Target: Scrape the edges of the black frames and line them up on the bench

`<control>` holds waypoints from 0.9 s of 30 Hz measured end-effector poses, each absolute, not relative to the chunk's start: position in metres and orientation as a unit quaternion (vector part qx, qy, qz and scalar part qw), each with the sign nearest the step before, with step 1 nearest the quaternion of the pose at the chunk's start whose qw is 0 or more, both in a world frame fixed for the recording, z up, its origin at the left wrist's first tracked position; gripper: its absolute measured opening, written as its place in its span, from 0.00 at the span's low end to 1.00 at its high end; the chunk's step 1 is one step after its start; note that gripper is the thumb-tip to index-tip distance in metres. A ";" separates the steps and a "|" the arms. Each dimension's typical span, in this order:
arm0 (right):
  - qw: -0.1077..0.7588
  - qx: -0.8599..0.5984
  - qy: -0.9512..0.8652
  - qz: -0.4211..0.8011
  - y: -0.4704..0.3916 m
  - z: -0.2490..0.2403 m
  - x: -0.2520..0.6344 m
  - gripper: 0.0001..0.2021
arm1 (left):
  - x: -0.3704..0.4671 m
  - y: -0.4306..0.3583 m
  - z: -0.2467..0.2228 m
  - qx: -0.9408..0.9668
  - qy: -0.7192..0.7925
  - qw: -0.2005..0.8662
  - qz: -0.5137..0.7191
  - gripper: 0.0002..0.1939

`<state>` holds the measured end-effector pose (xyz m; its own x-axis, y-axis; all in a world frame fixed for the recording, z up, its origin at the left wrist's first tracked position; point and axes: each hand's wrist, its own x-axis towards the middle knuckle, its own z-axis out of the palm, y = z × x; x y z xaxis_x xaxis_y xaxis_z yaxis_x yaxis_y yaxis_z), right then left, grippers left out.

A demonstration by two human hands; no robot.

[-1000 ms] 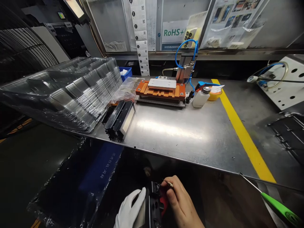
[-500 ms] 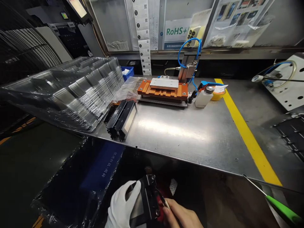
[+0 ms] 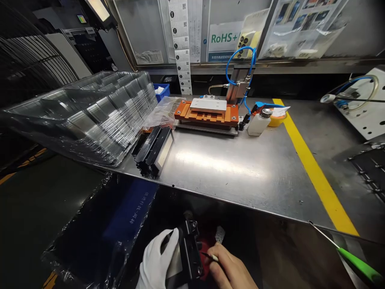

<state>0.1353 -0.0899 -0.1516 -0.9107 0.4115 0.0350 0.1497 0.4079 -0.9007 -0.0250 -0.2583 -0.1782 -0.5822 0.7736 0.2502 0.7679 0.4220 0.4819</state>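
My left hand (image 3: pixel 156 259), in a white glove, is closed around a black plastic part (image 3: pixel 189 251) with a grey panel, below the table's front edge. Bare, my right hand (image 3: pixel 227 267) pinches a slim tool (image 3: pixel 213 257) with a dark pointed tip and a pale handle section; I cannot make out its exact kind. The tip points left at the black part's right edge, close beside it. Whether it touches cannot be seen. Part of the black piece runs out of view at the bottom.
On the metal table (image 3: pixel 216 172) lie black parts (image 3: pixel 155 150), an orange fixture (image 3: pixel 207 114) and a white bottle (image 3: pixel 259 122). Stacked clear trays (image 3: pixel 99 108) stand left. A green-handled tool (image 3: pixel 357 263) juts out at lower right. A blue plastic-wrapped box (image 3: pixel 102 233) sits below left.
My right hand and the slim tool have shifted slightly right and up, away from the black part's face. My left hand keeps its hold on the part, almost unmoved.
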 end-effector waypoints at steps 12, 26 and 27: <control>0.094 -0.228 -0.781 0.574 -0.093 -0.160 0.134 0.22 | -0.039 -0.253 -0.161 0.548 0.811 -0.072 0.192 0.45; -0.116 -0.285 -0.696 0.649 -0.102 -0.181 0.127 0.31 | -0.066 -0.242 -0.148 0.619 0.785 0.020 -0.020 0.46; -0.114 -0.297 -0.672 0.669 -0.104 -0.185 0.127 0.32 | -0.066 -0.241 -0.149 0.619 0.785 0.024 -0.023 0.47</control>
